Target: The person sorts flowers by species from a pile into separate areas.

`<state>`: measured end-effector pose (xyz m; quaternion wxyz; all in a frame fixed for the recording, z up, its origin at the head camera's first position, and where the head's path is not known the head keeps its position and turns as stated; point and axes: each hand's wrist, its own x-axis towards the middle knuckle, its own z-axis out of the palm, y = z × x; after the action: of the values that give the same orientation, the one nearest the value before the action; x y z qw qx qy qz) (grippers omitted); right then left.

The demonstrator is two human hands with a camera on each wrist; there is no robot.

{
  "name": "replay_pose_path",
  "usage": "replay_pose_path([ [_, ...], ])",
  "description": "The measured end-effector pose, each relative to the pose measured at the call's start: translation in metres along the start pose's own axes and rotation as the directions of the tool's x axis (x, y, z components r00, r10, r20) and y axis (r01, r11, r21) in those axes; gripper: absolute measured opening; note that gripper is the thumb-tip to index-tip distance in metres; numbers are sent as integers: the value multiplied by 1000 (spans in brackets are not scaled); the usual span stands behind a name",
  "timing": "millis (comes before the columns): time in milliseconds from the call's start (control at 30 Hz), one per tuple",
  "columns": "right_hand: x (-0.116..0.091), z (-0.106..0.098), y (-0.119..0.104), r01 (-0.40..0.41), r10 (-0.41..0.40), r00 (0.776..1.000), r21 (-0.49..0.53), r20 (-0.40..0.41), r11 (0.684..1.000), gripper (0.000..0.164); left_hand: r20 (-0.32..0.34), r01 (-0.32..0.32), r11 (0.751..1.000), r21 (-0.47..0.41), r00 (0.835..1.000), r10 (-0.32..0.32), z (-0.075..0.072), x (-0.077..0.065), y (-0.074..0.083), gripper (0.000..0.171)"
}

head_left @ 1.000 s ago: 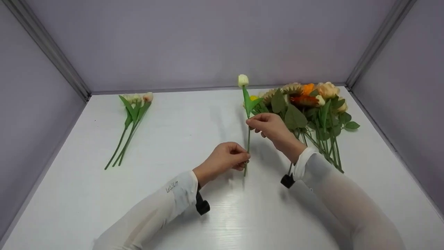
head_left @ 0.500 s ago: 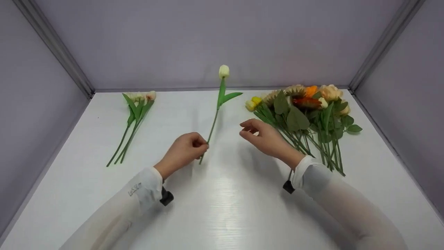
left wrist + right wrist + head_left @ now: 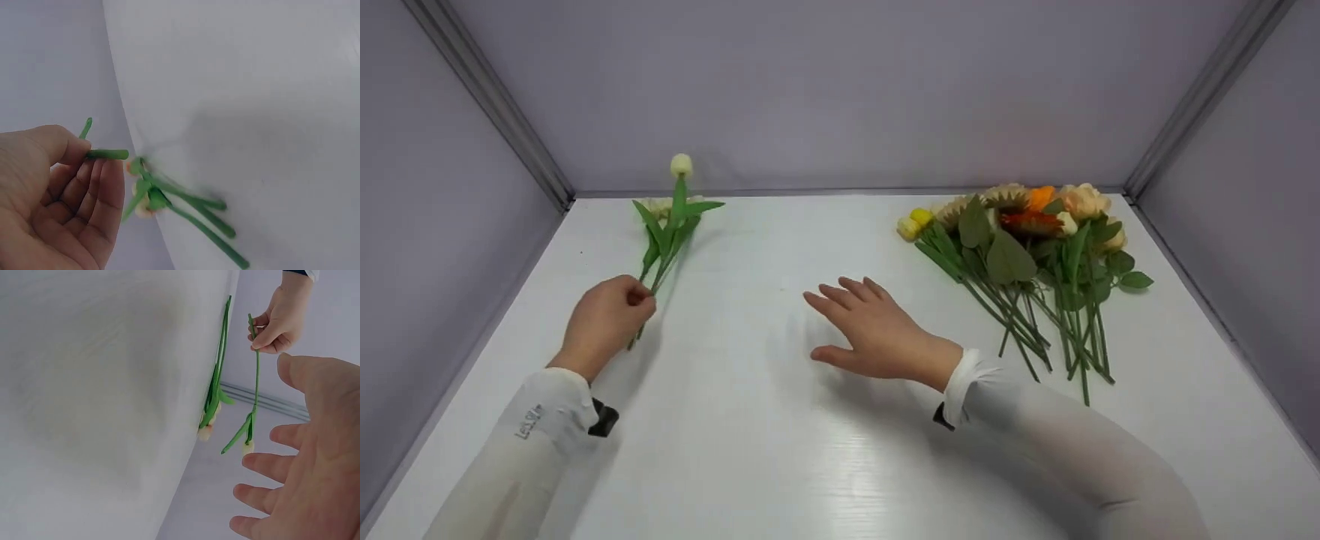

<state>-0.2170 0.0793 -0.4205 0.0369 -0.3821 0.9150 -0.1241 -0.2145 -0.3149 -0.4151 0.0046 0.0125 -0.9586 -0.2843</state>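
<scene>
My left hand pinches the lower stem of a white tulip, held above the small tulip bunch at the table's left. In the right wrist view a gap shows between the held tulip and the bunch lying on the table. The stem's cut end sticks out past the thumb in the left wrist view. Over the middle of the table my right hand spreads its fingers, palm down, holding nothing.
A large pile of mixed flowers, orange, peach and yellow with green leaves, lies at the right; its stems point toward the front. Grey panels enclose the back and sides of the white table.
The left hand has carried the white tulip from the middle right across to the left bunch. My right hand has let go of its stem, shifted left and spread its fingers.
</scene>
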Motion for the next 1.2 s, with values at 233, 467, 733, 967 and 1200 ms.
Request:
replay_pose_path([
  [233, 11, 10, -22, 49, -45, 996, -61, 71, 997, 81, 6, 11, 996, 89, 1000, -11, -10, -3, -39, 30],
  [467, 10, 18, -25, 70, -59, 993, -110, 101, 991, 80, 49, 29, 992, 119, 998, -35, -7, -4, -47, 27],
  [733, 4, 21, -18, 64, -53, 991, -83, 123, 994, 77, 63, 38, 993, 112, 997, -45, -3, -5, -49, 29],
  [967, -6, 16, 2, 12, -6, 994, -59, 106, 998, 76, 34, 23, 986, 166, 999, -29, -2, 0, -30, 47],
  [1200, -17, 10, 30, -103, 109, 988, -62, 106, 993, 75, -11, -50, 978, 202, 999, 53, 14, 8, 12, 55],
])
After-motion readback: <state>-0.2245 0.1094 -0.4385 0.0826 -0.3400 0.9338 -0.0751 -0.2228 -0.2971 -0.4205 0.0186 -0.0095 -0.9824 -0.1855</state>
